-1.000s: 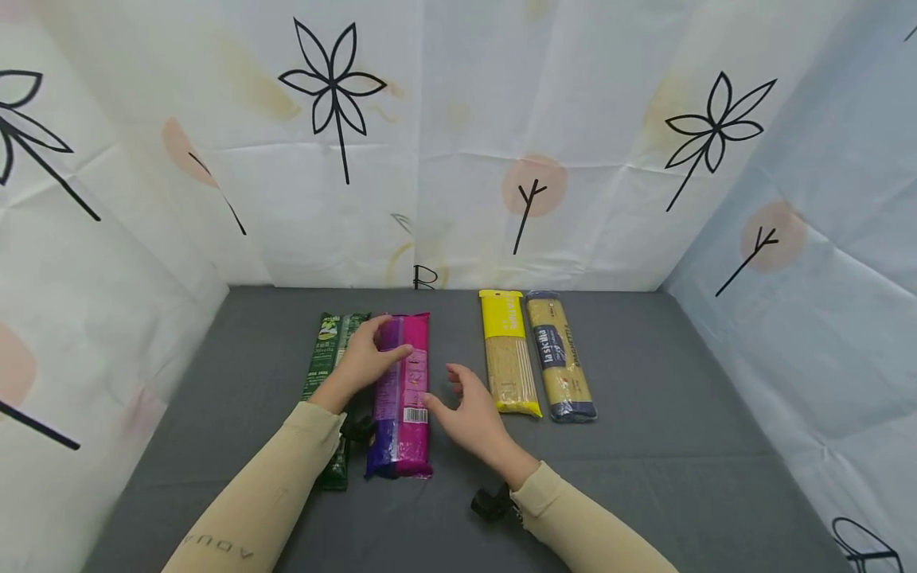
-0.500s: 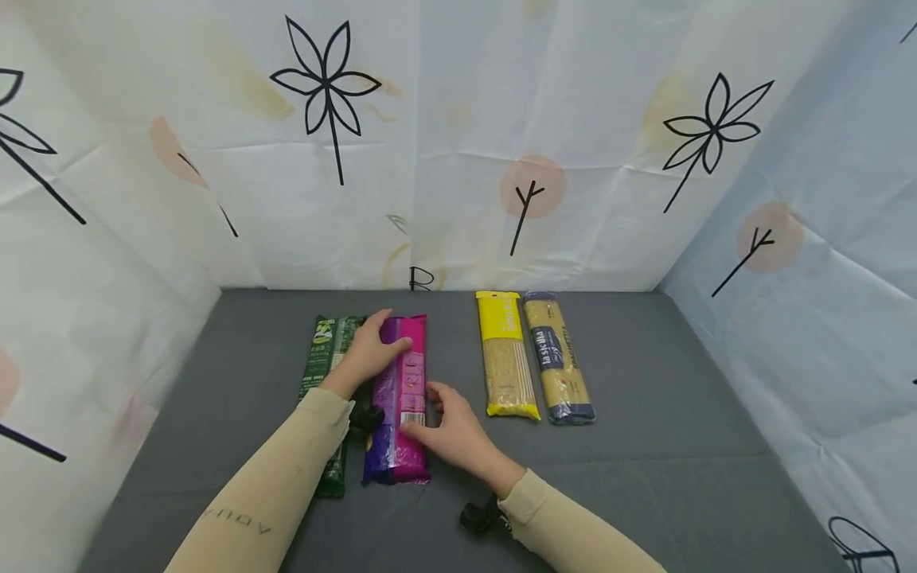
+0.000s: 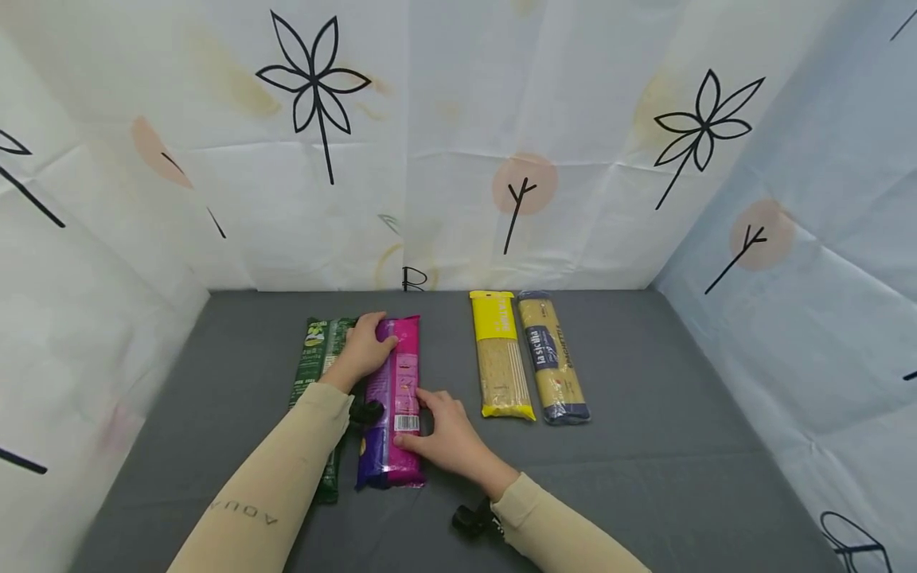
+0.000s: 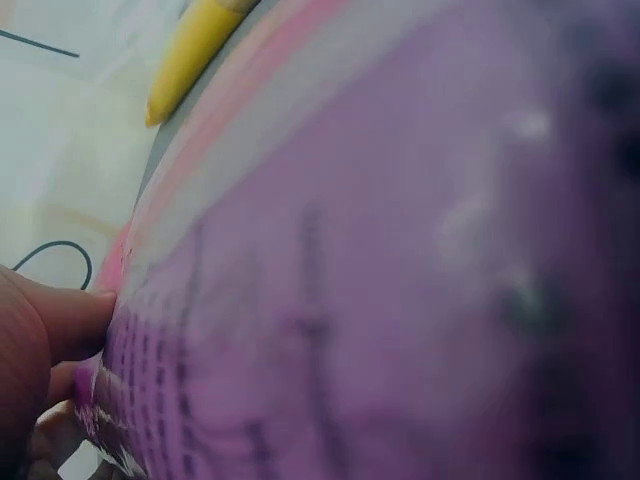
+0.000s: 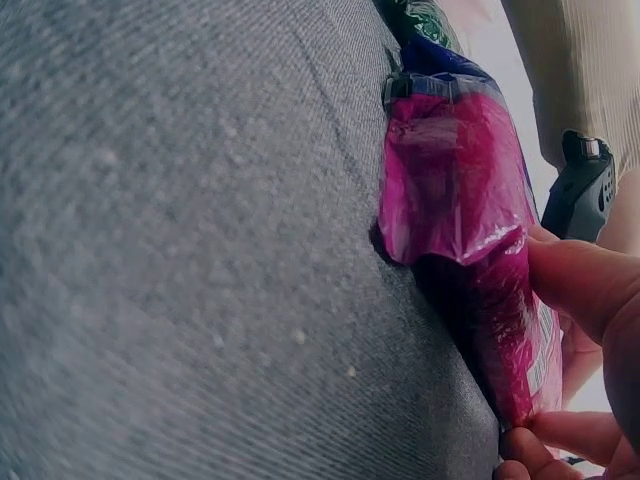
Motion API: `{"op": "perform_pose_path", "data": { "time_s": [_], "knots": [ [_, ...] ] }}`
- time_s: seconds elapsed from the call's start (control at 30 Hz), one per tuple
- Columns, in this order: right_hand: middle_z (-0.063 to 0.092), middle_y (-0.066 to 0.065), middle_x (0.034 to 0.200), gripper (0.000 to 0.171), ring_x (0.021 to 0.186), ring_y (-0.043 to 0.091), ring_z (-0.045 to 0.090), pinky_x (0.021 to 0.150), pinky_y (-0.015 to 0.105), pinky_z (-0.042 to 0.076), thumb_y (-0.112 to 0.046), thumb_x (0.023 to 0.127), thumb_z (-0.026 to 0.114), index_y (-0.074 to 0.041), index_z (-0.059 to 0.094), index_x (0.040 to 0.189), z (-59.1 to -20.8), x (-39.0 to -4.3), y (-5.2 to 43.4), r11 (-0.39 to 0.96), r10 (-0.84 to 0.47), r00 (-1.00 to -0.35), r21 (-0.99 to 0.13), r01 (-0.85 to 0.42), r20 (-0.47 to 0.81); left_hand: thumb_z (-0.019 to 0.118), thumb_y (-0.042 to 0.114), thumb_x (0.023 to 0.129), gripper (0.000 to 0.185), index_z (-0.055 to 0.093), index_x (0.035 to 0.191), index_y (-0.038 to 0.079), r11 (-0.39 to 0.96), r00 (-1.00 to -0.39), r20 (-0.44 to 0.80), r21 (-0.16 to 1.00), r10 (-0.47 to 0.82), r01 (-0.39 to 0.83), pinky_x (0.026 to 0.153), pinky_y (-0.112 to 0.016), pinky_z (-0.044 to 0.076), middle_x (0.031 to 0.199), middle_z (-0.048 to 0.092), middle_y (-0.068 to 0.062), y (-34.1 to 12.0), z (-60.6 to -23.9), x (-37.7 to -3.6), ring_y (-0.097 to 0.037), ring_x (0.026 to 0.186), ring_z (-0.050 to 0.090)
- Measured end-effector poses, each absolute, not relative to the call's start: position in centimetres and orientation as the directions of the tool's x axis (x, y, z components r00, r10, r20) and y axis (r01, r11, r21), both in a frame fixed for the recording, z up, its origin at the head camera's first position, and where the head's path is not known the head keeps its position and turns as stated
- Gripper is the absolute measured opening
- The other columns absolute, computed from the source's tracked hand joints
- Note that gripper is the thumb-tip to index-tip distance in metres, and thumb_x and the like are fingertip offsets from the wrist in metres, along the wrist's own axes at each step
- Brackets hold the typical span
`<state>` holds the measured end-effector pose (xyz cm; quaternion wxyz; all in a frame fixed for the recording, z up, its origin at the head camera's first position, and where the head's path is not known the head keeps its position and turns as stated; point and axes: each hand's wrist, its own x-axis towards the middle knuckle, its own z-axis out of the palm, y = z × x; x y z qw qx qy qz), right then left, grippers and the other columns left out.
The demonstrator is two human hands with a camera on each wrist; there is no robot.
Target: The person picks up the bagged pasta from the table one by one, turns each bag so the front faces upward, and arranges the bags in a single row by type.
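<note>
Grey cloth (image 3: pixel 645 446): both hands, left hand (image 3: pixel 365 350) and right hand (image 3: pixel 444 434), are clamping fingers on the pink packet (image 3: pixel 397 398), partly hiding it and blurring the left wrist view.

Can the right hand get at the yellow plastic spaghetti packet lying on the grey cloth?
Probably yes. The right hand grips the pink plastic packet, but only bare grey cloth lies between it and the yellow plastic spaghetti packet.

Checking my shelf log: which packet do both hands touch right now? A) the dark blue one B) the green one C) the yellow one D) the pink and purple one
D: the left hand and the right hand both rest on the pink and purple packet.
</note>
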<state>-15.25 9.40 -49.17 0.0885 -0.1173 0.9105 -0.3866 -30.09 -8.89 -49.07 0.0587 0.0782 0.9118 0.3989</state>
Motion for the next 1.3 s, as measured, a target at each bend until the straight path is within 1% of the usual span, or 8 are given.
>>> {"op": "perform_pose_path", "data": {
  "time_s": [0.13, 0.3, 0.43, 0.63, 0.83, 0.97, 1.13, 1.3],
  "knots": [
    [0.05, 0.004, 0.127, 0.083, 0.107, 0.02, 0.042, 0.09, 0.041, 0.046, -0.055, 0.079, 0.073, -0.015, 0.044, 0.145, -49.0, -15.2, 9.4, 0.674, -0.301, -0.951, -0.722, -0.156, -0.075, 0.056, 0.022, 0.098, 0.052, 0.042, 0.143, 0.0, 0.689, -0.983, -0.048, 0.719, 0.178, 0.09, 0.1, -0.057, 0.037, 0.145, 0.037, -0.023, -9.1, -48.9, -30.2, -0.043, 0.127, 0.037],
    [0.05, 0.003, 0.129, 0.085, 0.109, 0.02, 0.042, 0.092, 0.041, 0.046, -0.056, 0.078, 0.074, -0.015, 0.044, 0.146, -48.8, -15.2, 9.3, 0.683, -0.317, -0.944, -0.713, -0.158, -0.094, 0.054, 0.018, 0.099, 0.036, 0.055, 0.129, -0.003, 0.697, -0.989, -0.05, 0.715, 0.138, 0.061, 0.087, -0.052, 0.048, 0.127, 0.055, -0.026, -9.5, -48.3, -30.3, -0.038, 0.11, 0.055],
    [0.048, 0.002, 0.13, 0.087, 0.111, 0.019, 0.041, 0.095, 0.04, 0.045, -0.058, 0.077, 0.074, -0.015, 0.043, 0.146, -48.8, -15.2, 9.3, 0.687, -0.339, -0.934, -0.708, -0.163, -0.113, 0.052, 0.018, 0.101, 0.025, 0.062, 0.115, 0.0, 0.718, -0.995, -0.053, 0.696, 0.089, 0.027, 0.077, -0.046, 0.05, 0.111, 0.061, -0.021, -9.8, -48.1, -30.0, -0.033, 0.094, 0.059],
    [0.046, 0.002, 0.133, 0.089, 0.114, 0.019, 0.04, 0.097, 0.04, 0.044, -0.06, 0.076, 0.074, -0.016, 0.042, 0.147, -48.6, -15.2, 9.3, 0.686, -0.362, -0.924, -0.707, -0.174, -0.124, 0.052, 0.019, 0.101, 0.02, 0.065, 0.102, 0.004, 0.743, -0.998, -0.028, 0.669, 0.052, 0.02, 0.065, -0.04, 0.048, 0.093, 0.062, -0.015, -10.1, -47.9, -29.5, -0.028, 0.077, 0.057],
    [0.047, 0.002, 0.133, 0.089, 0.115, 0.019, 0.04, 0.098, 0.04, 0.043, -0.061, 0.076, 0.073, -0.016, 0.043, 0.146, -48.8, -15.3, 9.3, 0.685, -0.368, -0.923, -0.704, -0.188, -0.111, 0.051, 0.018, 0.101, 0.02, 0.065, 0.101, 0.004, 0.732, -0.998, 0.005, 0.68, 0.068, 0.053, 0.062, -0.039, 0.046, 0.09, 0.061, -0.014, -10.3, -47.3, -29.0, -0.027, 0.074, 0.056],
    [0.048, 0.002, 0.132, 0.083, 0.114, 0.018, 0.044, 0.096, 0.038, 0.044, -0.06, 0.078, 0.072, -0.017, 0.045, 0.144, -48.9, -15.4, 9.7, 0.684, -0.353, -0.931, -0.704, -0.191, -0.091, 0.049, 0.018, 0.102, 0.02, 0.063, 0.103, 0.004, 0.69, -0.996, 0.007, 0.721, 0.087, 0.065, 0.061, -0.038, 0.045, 0.092, 0.06, -0.015, -10.4, -46.9, -28.7, -0.026, 0.073, 0.055],
    [0.053, 0.001, 0.127, 0.075, 0.11, 0.017, 0.051, 0.091, 0.036, 0.047, -0.056, 0.083, 0.069, -0.016, 0.045, 0.142, -48.9, -15.3, 10.0, 0.654, -0.333, -0.941, -0.735, -0.179, -0.067, 0.047, 0.02, 0.103, 0.021, 0.06, 0.108, 0.005, 0.579, -0.997, -0.009, 0.814, 0.079, 0.038, 0.065, -0.038, 0.045, 0.1, 0.057, -0.015, -10.6, -46.2, -28.3, -0.027, 0.079, 0.053],
    [0.06, 0.001, 0.119, 0.069, 0.105, 0.016, 0.057, 0.086, 0.037, 0.05, -0.051, 0.089, 0.064, -0.012, 0.043, 0.142, -48.6, -15.1, 9.9, 0.586, -0.306, -0.95, -0.799, -0.135, -0.064, 0.046, 0.022, 0.104, 0.022, 0.058, 0.112, 0.005, 0.452, -0.997, -0.071, 0.891, 0.033, -0.049, 0.065, -0.036, 0.046, 0.106, 0.052, -0.016, -10.7, -45.1, -27.8, -0.027, 0.083, 0.051]
  ]
}}
